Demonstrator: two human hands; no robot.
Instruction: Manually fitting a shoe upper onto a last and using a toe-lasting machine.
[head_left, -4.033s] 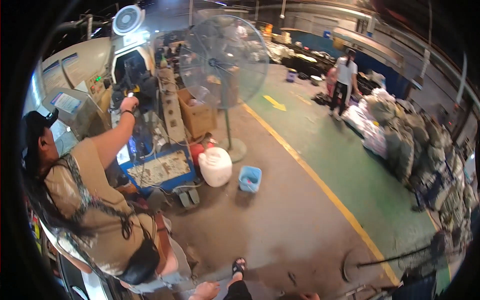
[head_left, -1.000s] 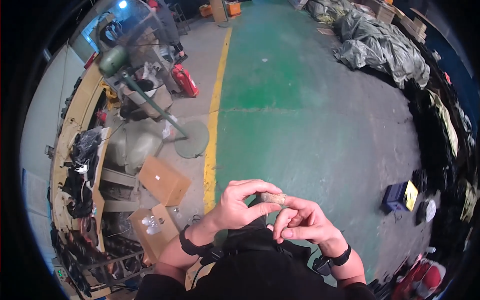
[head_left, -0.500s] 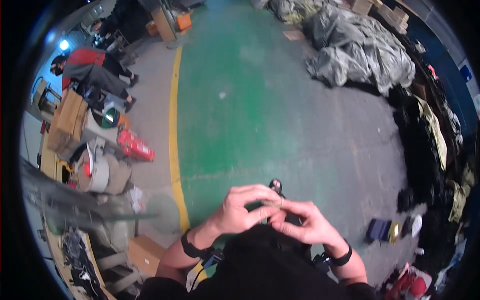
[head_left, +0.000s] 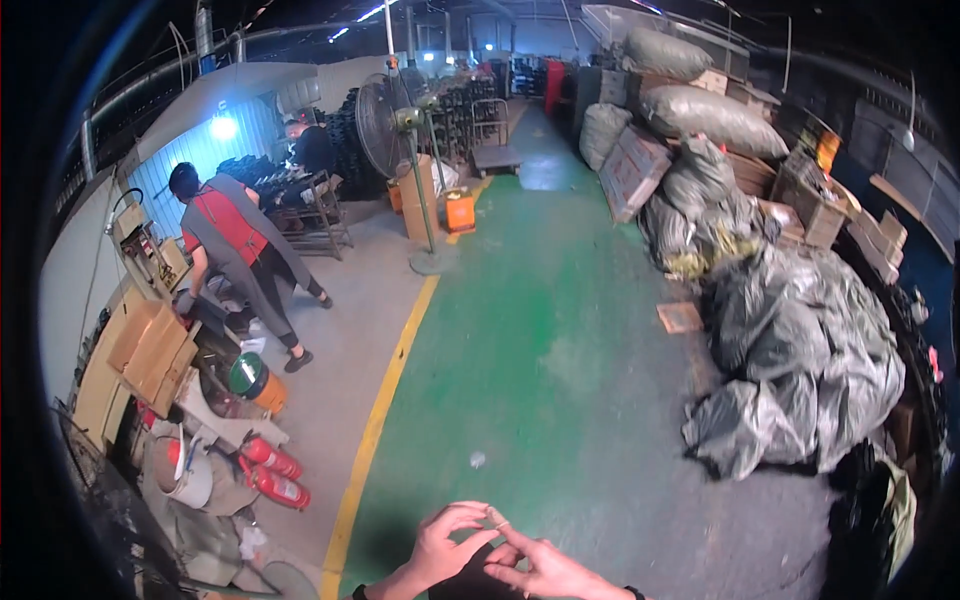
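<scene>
At the bottom edge of the view my left hand [head_left: 440, 548] and my right hand [head_left: 545, 572] meet above the green floor [head_left: 540, 340]. Between the fingertips of both hands sits a small pale object [head_left: 495, 517], too small to tell what it is. The fingers of both hands pinch around it. My forearms are mostly cut off by the lower edge.
A person in a red top [head_left: 235, 240] bends over a cluttered workbench [head_left: 140, 350] at left; another person [head_left: 312, 148] stands farther back. Red fire extinguishers [head_left: 270, 472] lie by the yellow floor line [head_left: 385, 400]. A pedestal fan [head_left: 395, 130] stands ahead. Grey sacks [head_left: 790, 370] pile at right.
The view has swung upward from the floor to look down the aisle. My hands have dropped to the bottom edge, still joined at the fingertips.
</scene>
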